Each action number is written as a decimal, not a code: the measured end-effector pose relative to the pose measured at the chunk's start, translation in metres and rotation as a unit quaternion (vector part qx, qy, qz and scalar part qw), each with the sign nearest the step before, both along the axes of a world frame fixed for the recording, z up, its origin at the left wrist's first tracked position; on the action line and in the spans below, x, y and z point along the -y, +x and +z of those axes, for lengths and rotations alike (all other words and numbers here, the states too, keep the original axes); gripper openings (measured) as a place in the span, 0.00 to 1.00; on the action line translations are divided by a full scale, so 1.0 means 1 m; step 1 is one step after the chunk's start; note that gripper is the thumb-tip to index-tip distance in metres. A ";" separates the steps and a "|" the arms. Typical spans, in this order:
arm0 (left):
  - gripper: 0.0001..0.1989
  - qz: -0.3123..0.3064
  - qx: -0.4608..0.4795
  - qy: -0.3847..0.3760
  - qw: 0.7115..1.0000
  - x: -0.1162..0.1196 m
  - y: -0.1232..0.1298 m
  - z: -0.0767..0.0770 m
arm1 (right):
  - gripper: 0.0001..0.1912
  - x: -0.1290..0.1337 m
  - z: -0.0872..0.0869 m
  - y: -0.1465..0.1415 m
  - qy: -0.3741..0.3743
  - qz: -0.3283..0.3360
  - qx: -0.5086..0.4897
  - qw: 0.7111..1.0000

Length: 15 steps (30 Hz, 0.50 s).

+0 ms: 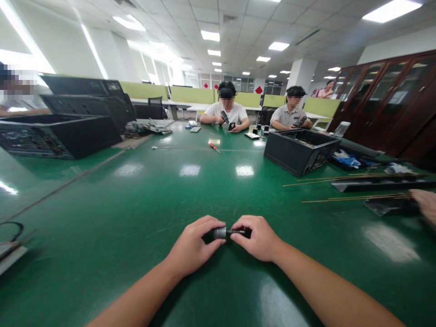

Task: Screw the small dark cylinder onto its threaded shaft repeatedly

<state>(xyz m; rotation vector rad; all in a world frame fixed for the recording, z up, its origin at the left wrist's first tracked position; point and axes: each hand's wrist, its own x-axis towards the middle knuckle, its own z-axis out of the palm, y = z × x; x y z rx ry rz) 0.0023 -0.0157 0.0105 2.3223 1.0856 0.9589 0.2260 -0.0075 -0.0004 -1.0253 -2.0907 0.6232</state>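
Note:
Low over the green table (153, 195), my two hands meet in front of me. My left hand (197, 243) is closed, with thumb and fingers around a short grey metal cylinder (220, 233). A thin dark rod with ridges like a thread or spring (235, 231) runs from the cylinder's right end. My right hand (259, 238) pinches this ridged rod near its right part, which the fingers partly cover. Cylinder and rod lie in line, roughly level; whether they are joined I cannot tell.
A red-handled screwdriver (214, 147) lies farther up the table. Black computer cases (299, 150) stand at right and left. Thin brass-coloured rods (316, 181) and dark metal channels (374, 184) are at right, near another person's hand (425, 204). Two people sit opposite, holding tools.

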 end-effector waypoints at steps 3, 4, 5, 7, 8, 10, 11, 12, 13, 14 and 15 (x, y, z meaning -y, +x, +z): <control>0.12 0.000 -0.001 0.002 1.000 0.000 0.000 0.000 | 0.03 0.000 0.000 0.000 -0.002 -0.002 0.000 1.000; 0.12 0.000 0.000 0.003 1.000 0.000 0.000 0.000 | 0.03 0.000 0.000 0.000 -0.002 -0.002 0.000 1.000; 0.12 0.000 0.000 0.004 1.000 0.000 0.000 0.000 | 0.03 0.000 0.000 0.000 -0.002 -0.002 0.000 1.000; 0.12 0.000 -0.001 0.008 1.000 0.000 -0.001 0.000 | 0.03 -0.001 0.000 0.000 0.000 -0.002 0.001 1.000; 0.12 0.001 -0.001 0.009 1.000 0.000 -0.001 0.000 | 0.03 -0.001 0.001 0.001 0.001 -0.002 0.001 1.000; 0.12 0.000 -0.003 0.011 1.000 0.000 -0.001 0.001 | 0.03 -0.001 0.001 0.001 0.002 -0.003 0.001 1.000; 0.12 0.000 -0.002 0.013 1.000 0.000 -0.001 0.001 | 0.03 -0.001 0.001 0.001 0.002 -0.003 0.000 1.000; 0.12 0.001 -0.002 0.015 1.000 -0.001 -0.001 0.001 | 0.03 -0.001 0.001 0.001 0.001 -0.003 -0.001 1.000; 0.12 0.001 -0.001 0.016 1.000 -0.001 -0.001 0.001 | 0.03 -0.001 0.001 0.001 0.001 -0.003 -0.002 1.000; 0.12 0.001 -0.001 0.017 1.000 -0.001 -0.002 0.001 | 0.03 -0.001 0.000 0.001 0.001 -0.002 -0.003 1.000; 0.12 0.002 0.000 0.017 1.000 -0.001 -0.002 0.001 | 0.03 -0.001 0.000 0.001 0.001 -0.002 -0.004 1.000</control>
